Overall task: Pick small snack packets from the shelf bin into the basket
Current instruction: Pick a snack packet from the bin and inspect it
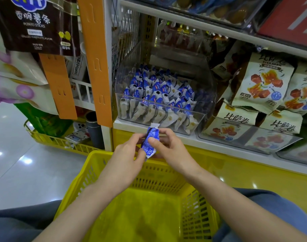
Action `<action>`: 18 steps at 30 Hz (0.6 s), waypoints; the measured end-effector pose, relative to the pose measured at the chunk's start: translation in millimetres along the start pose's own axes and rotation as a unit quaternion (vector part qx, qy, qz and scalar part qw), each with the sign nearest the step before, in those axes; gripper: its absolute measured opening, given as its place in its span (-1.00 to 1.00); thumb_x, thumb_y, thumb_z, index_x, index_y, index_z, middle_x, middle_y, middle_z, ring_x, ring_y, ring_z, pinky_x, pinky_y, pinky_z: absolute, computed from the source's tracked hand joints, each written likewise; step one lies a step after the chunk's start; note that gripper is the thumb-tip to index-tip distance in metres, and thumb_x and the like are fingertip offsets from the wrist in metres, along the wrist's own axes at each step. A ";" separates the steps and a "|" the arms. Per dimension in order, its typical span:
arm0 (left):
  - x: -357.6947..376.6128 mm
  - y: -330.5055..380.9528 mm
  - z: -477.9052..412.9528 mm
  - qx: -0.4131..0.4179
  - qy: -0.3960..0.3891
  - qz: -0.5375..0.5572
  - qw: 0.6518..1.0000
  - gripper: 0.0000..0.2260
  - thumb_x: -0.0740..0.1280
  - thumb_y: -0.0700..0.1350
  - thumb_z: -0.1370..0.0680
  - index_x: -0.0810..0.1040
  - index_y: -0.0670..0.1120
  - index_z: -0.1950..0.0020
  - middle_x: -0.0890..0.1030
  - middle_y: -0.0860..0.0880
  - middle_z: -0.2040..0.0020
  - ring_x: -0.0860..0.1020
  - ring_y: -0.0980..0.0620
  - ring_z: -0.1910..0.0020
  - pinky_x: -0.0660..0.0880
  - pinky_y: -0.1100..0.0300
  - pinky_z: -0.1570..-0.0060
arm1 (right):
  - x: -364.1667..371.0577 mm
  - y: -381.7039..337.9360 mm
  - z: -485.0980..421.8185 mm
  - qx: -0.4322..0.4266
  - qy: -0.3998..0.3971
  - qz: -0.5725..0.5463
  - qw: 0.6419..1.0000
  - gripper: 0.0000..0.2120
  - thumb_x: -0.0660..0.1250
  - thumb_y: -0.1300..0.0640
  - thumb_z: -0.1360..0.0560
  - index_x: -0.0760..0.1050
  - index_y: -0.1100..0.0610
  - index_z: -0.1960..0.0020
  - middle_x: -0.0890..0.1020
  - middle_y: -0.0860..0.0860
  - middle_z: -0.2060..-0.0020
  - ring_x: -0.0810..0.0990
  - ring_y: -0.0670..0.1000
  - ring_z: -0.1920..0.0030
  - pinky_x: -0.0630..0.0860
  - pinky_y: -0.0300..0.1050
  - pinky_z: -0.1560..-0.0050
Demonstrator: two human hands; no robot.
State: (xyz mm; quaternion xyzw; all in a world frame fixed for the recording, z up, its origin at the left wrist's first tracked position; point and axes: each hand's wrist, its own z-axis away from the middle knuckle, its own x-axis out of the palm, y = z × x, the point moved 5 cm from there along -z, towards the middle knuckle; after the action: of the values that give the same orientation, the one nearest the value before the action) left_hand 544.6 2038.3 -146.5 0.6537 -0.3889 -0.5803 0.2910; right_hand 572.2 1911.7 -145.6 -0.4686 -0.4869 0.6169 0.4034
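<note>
The left hand [130, 151] and the right hand [172, 149] meet around one blue-and-white snack packet [150, 143]. The fingers of each hand are curled and pinch it from their own side, and the right thumb presses on its printed face. The packet stands roughly upright, its crimped white top poking above the fingers. It hangs just over the far rim of the yellow basket [100, 153], which sits between the person's denim-clad legs and looks to hold nothing yet, though the forearms hide part of its floor. Just beyond the hands, on the white shelf [126, 124], the clear shelf bin [199, 117] is packed with matching packets [158, 95] standing in rows. To the right, larger cream snack bags [261, 81] lie in another clear tray. The step in hand seems to be the drop into the basket. To do it well, I would bring the packet a little nearer, past the rim and over the open floor. Then both pinches could loosen together, or one hand could let go first so the other can lower it. A release right at the rim risks the light packet tipping outside the basket.
</note>
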 end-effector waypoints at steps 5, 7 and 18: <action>9.2 -0.7 -0.5 -0.089 -0.029 0.229 0.969 -0.93 0.24 -0.01 -0.55 0.48 0.12 -0.01 0.64 0.14 0.07 0.59 0.26 0.10 0.50 0.25 0.06 | -5.7 -6.2 1.6 -0.071 0.065 0.194 0.976 -0.52 0.47 0.03 -0.35 0.32 0.06 -0.16 0.52 -0.12 0.05 0.50 -0.20 0.07 0.45 -0.32 0.04; 9.6 -0.2 -2.0 -0.096 -0.009 0.238 0.966 -0.94 0.25 -0.04 -0.55 0.50 0.07 0.02 0.64 0.08 0.10 0.61 0.11 0.08 0.55 0.06 0.00 | -2.5 -9.2 6.2 -0.120 0.065 0.272 0.952 -0.46 0.48 0.02 -0.34 0.32 0.11 -0.21 0.48 -0.06 -0.03 0.46 -0.15 -0.03 0.44 -0.27 -0.06; -2.7 0.1 -6.4 -0.103 0.011 0.190 0.976 -0.76 0.18 -0.11 -0.60 0.51 -0.20 0.18 0.57 -0.26 0.22 0.58 -0.25 0.12 0.52 -0.22 0.09 | -4.1 -24.2 10.0 -0.130 0.036 0.169 0.976 -0.89 0.31 0.11 -0.52 0.53 0.15 0.11 0.62 0.02 0.22 0.58 -0.04 0.16 0.55 -0.04 0.14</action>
State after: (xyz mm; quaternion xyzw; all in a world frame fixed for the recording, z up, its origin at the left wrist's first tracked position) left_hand 550.8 2040.0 -144.0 0.5405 -0.4408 -0.5439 0.4666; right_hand 564.5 1910.4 -120.3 -0.6146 -0.4615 0.5903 0.2466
